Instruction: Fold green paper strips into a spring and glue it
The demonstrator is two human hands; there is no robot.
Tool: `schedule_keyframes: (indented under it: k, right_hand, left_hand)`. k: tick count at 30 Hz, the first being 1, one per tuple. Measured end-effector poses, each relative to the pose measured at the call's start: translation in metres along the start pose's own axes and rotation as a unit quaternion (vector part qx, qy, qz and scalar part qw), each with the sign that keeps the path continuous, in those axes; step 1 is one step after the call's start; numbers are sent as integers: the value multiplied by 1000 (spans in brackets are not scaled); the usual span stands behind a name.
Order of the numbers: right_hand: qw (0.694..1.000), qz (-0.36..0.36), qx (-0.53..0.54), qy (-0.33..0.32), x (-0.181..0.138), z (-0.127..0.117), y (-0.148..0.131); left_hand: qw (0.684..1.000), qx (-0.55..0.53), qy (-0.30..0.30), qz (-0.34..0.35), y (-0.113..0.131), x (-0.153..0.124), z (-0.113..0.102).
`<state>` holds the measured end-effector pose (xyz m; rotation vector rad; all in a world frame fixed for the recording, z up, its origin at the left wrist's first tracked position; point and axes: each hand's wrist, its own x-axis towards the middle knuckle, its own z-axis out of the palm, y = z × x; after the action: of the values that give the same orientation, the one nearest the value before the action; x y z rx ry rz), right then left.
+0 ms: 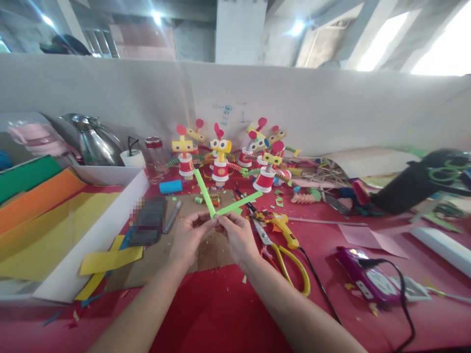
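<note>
My left hand [193, 235] and my right hand [235, 233] meet over a brown cardboard sheet [213, 252]. Between their fingertips they pinch two bright green paper strips [205, 190], joined at one end into a V that opens away from me. One arm of the V points up and left, the other right. Just beyond the strips lie small folded paper springs [213, 199], striped green and orange. Behind them stand several paper-cup figures [221, 169] with yellow tube heads, round eyes and folded paper arms.
Yellow-handled scissors [283, 264] and a yellow glue gun [285, 229] lie right of my hands. A white box [91, 240] of coloured paper is at left, near yellow strips [110, 261]. A purple power strip [368, 277] with a black cord sits at right; a steel jug [91, 142] stands back left.
</note>
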<state>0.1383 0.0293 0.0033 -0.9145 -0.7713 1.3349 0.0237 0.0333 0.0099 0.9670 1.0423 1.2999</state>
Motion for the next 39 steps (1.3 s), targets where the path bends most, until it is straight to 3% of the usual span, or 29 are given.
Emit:
schedule_keyframes:
  k: [7,13,23,31,34,39]
  right_hand:
    - [1000,5,-19,16,-4,1,1]
    - [999,44,30,6,-5,1,0]
    - [992,80,101,-6,-6,3,-2]
    - [986,98,131,-19,-6,4,-1]
    - [990,81,119,-9,-6,4,-1]
    - [997,28,66,27,-7,3,-2]
  left_hand:
    - [993,68,66,63,-9,2,-3]
    - [979,143,85,122,-13,3,-6]
    - [964,192,69,168,-8,0,-5]
    - [927,257,37,269,-4,-2,-9]
    - [948,224,37,223,-5,-2,-7]
    - [992,74,-5,107,-7,-1,0]
